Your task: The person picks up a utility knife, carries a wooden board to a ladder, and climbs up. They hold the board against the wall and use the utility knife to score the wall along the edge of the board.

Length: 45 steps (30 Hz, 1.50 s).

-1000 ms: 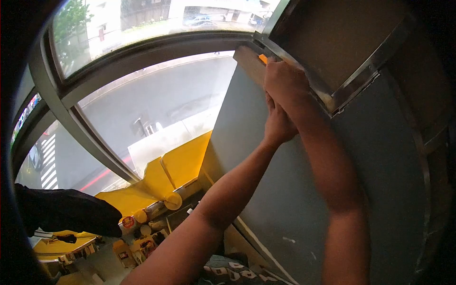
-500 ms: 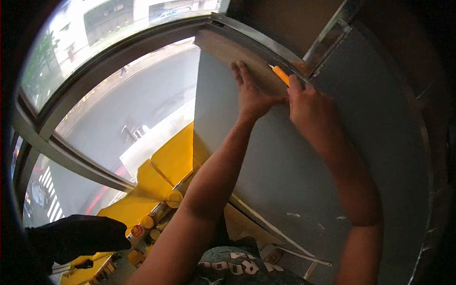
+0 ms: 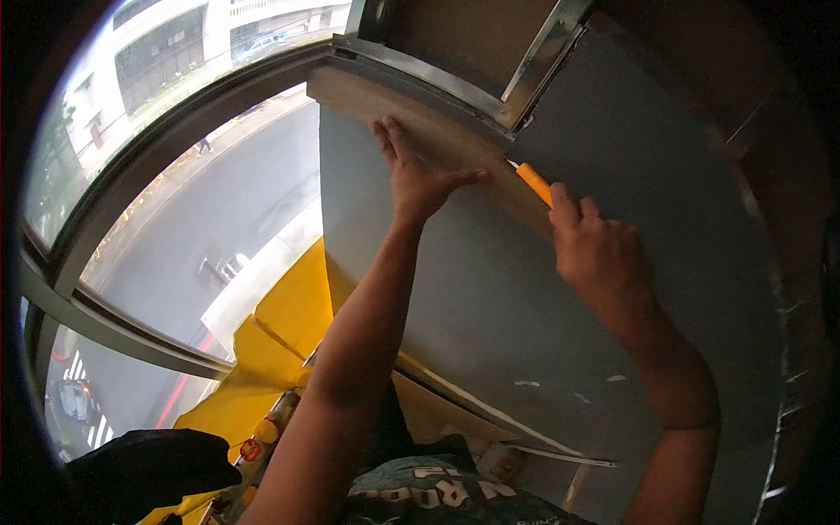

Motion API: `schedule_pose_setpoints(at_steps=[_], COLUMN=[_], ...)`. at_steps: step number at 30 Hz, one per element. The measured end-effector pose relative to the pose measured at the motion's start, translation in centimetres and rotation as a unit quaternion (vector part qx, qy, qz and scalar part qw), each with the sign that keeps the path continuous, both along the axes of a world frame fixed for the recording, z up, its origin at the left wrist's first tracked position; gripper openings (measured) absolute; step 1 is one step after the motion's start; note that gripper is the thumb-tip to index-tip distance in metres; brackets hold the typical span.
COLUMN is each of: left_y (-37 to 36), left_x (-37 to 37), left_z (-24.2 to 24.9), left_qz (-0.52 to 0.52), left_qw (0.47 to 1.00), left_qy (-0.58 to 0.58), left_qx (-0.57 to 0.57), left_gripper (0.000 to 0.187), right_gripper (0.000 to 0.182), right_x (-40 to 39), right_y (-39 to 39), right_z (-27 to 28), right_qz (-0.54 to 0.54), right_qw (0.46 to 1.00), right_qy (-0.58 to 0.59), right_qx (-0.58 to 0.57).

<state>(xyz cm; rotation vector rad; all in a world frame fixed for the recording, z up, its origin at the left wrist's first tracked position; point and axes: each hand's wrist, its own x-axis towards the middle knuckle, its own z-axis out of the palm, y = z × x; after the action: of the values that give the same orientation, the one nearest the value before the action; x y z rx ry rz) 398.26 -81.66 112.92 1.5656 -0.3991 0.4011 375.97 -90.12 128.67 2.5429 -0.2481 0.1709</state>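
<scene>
My right hand [image 3: 604, 254] is closed around an orange utility knife [image 3: 535, 185]. The knife's thin pale blade points up and left, its tip at the edge of a brown strip [image 3: 437, 136] along the top of a grey panel [image 3: 490, 280]. My left hand [image 3: 424, 179] lies with fingers spread and thumb stretched toward the knife, across the lower edge of that strip and the panel. Just above the blade is the corner of a metal frame [image 3: 503, 112].
At left, a window frame [image 3: 175, 144] looks onto a street. Yellow sheeting [image 3: 284, 293] hangs below it, with several yellow-capped containers [image 3: 265, 430] near my left arm. A black object [image 3: 157, 464] sits at lower left. A pale strip [image 3: 490, 407] runs along the panel's bottom.
The view has shifted, so the window and frame sit further left. My right hand and the knife have moved down and right along the strip, away from my left hand.
</scene>
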Motion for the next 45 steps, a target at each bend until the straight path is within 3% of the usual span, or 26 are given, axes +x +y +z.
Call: schedule_pose_setpoints(at_steps=[3, 9, 11, 16, 20, 22, 26, 32, 35, 38, 41, 44, 45], left_y=[0.2, 0.3, 0.3, 0.8, 0.7, 0.9, -0.6, -0.2, -0.6, -0.2, -0.6, -1.9, -1.8], left_x=[-0.3, -0.2, -0.3, -0.6, -0.5, -0.7, 1.4, 0.9, 0.8, 0.8, 1.4, 2.3, 2.5], left_z=[0.3, 0.4, 0.3, 0.8, 0.7, 0.7, -0.8, -0.9, -0.8, -1.1, -1.4, -2.2, -2.0], left_qz=[-0.013, 0.005, 0.012, 0.008, 0.018, -0.004, 0.104, -0.010, 0.088, 0.146, 0.003, 0.120, 0.105], left_qw=[1.000, 1.000, 1.000, 1.000, 0.999, 1.000, 0.987, 0.997, 0.990, 0.958, 0.995, 0.971, 0.979], left_qy=[0.019, 0.010, 0.002, 0.011, -0.004, -0.024, -0.053, -0.057, -0.046, -0.121, -0.047, -0.100, -0.109], left_qx=[-0.007, 0.000, -0.006, 0.017, 0.029, 0.017, 0.113, 0.052, 0.099, 0.213, 0.086, 0.181, 0.137], left_gripper=[0.170, 0.169, 0.169, 0.160, 0.152, 0.137, 0.143, 0.115, 0.130, 0.128, 0.128, 0.132, 0.136], right_gripper=[0.043, 0.039, 0.038, 0.037, 0.038, 0.039, 0.037, 0.036, 0.037, 0.038, 0.039, 0.039, 0.039], right_x=[-0.2, -0.7, 1.1, 12.5, 21.4, 25.4, 31.4, 31.1, 30.5, 29.7, 28.9, 27.2, 26.4], right_y=[-0.4, 0.8, 1.6, 4.2, 7.4, 7.9, 7.9, 9.7, 10.2, 11.4, 12.2, 12.0, 12.0], right_z=[-0.5, 1.5, 2.3, 1.6, 1.0, -0.3, -3.0, -3.1, -3.1, -2.6, -1.9, -1.1, -0.8], right_qz=[0.024, 0.064, 0.208, 0.338, 0.306, 0.300, 0.339, 0.315, 0.305, 0.275, 0.254, 0.252, 0.250], right_qw=[0.998, 0.995, 0.963, 0.914, 0.928, 0.931, 0.908, 0.913, 0.922, 0.933, 0.947, 0.954, 0.954], right_qy=[-0.009, -0.063, -0.149, -0.181, -0.119, -0.114, -0.158, -0.146, -0.141, -0.121, -0.102, -0.105, -0.116], right_qx=[-0.048, 0.032, 0.079, 0.132, 0.173, 0.175, 0.188, 0.213, 0.194, 0.197, 0.170, 0.129, 0.116])
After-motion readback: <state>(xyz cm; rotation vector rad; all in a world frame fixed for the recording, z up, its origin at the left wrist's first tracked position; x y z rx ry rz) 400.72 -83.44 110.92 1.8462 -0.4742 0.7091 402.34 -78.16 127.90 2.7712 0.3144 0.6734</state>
